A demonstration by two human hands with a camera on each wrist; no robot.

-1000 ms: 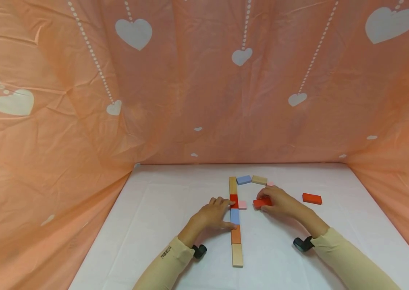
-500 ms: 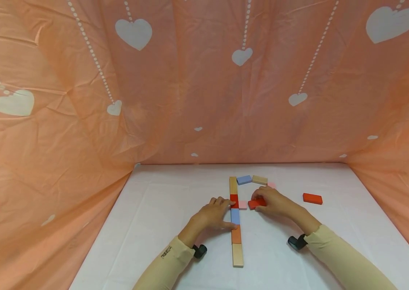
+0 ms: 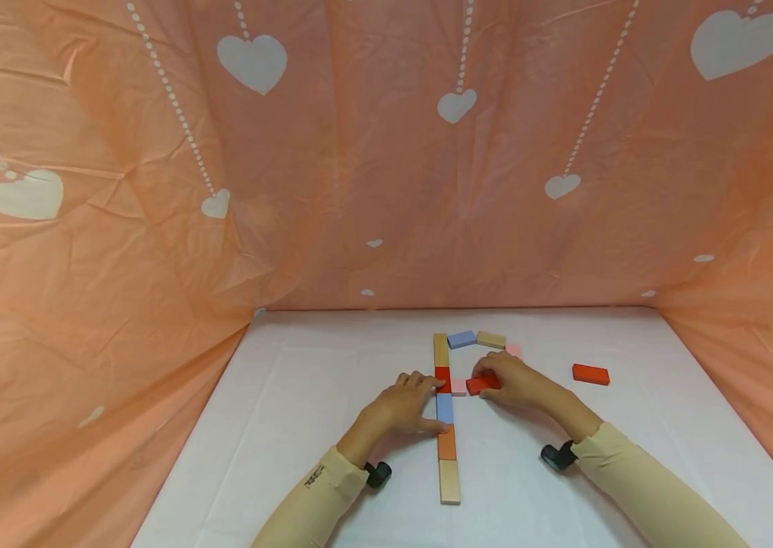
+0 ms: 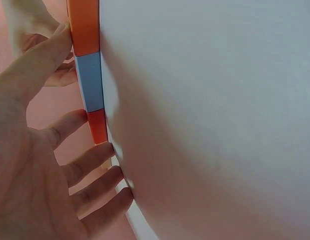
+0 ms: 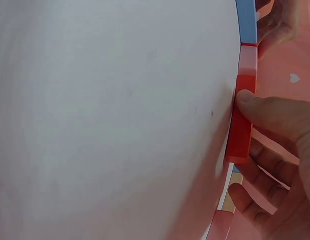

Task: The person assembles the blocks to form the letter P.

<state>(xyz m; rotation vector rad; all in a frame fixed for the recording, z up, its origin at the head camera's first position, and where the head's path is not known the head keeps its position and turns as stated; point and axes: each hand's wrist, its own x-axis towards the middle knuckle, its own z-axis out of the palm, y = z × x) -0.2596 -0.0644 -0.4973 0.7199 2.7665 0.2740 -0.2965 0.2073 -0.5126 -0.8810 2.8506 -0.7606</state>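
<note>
A straight column of wooden blocks lies on the white table: plain (image 3: 441, 350), red (image 3: 442, 372), blue (image 3: 444, 409), orange (image 3: 447, 445) and plain (image 3: 450, 483). My left hand (image 3: 401, 405) rests along its left side, fingers spread, thumb touching the orange block and index finger the red one. On the column's right, a short pink block (image 3: 458, 387) meets the red one. My right hand (image 3: 519, 382) pinches a second red block (image 5: 240, 135) between thumb and fingers, flat on the table. Its left end appears to touch the pink block in the right wrist view.
From the column's far end, a blue block (image 3: 461, 339), a plain block (image 3: 491, 339) and a pink block (image 3: 513, 350) curve to the right. A loose red block (image 3: 590, 374) lies farther right. An orange curtain (image 3: 386, 190) hangs behind the table.
My right hand has slid the held red block leftward over the table, up to the short pink block. The left hand has stayed in place.
</note>
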